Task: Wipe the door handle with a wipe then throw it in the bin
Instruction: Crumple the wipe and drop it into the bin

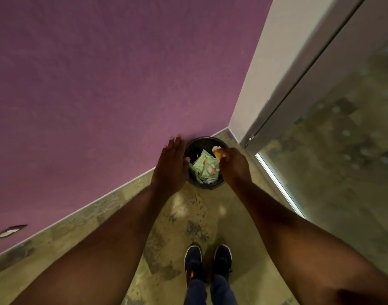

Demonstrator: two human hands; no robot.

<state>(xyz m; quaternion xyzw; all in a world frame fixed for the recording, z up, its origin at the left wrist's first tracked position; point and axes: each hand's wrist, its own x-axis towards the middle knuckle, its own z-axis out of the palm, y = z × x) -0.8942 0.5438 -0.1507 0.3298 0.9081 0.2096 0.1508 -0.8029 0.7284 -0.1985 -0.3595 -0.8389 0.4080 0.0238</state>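
Observation:
A small black bin (203, 142) stands on the floor against the purple wall, with green packets and crumpled paper inside. Over its right rim my right hand (231, 165) pinches a small crumpled whitish wipe (217, 150) at the fingertips. At the bin's left edge my left hand (172, 164) is flat, fingers stretched out toward the wall, and holds nothing. The door handle is out of view.
A purple wall (111, 84) fills the left and top. A white door frame (283, 69) and a glass panel (342, 139) run along the right. My two dark shoes (207, 264) stand on the mottled floor behind the bin. A small wall plate (8, 231) sits low left.

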